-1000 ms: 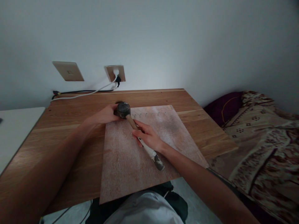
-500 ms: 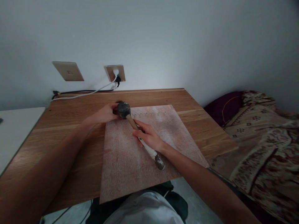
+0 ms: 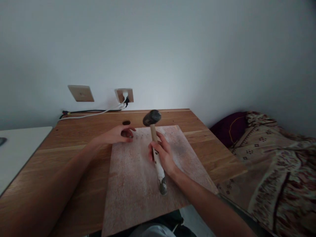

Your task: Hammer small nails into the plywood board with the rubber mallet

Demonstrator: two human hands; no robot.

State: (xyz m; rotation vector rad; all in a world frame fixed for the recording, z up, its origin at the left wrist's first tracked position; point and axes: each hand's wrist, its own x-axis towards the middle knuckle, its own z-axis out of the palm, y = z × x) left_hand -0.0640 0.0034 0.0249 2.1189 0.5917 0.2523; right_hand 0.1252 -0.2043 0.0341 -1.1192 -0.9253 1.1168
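Observation:
A mallet with a dark head (image 3: 152, 118) and a worn, partly white handle (image 3: 158, 161) is in my right hand (image 3: 163, 153). Its fingers wrap round the handle, and the head is raised above the board. Beneath it lies a reddish-brown wooden board (image 3: 133, 184) on the desk. My left hand (image 3: 118, 134) is at the board's far left corner, thumb and index finger apart. Close to its fingertips is a small point that looks like a nail head (image 3: 131, 136). A row of small nails runs along the board's far edge, partly hidden by the mallet.
The wooden desk (image 3: 81, 158) meets the wall and has a round hole (image 3: 126, 122) behind the board. Cables (image 3: 98, 113) run to a wall socket (image 3: 124, 95). On the right is a bed with patterned cloth (image 3: 266, 154); on the left, a white surface (image 3: 22, 144).
The mallet head has lifted off the left corner and moved right, its handle now more upright. My left thumb and index finger have spread. The view has tilted up slightly.

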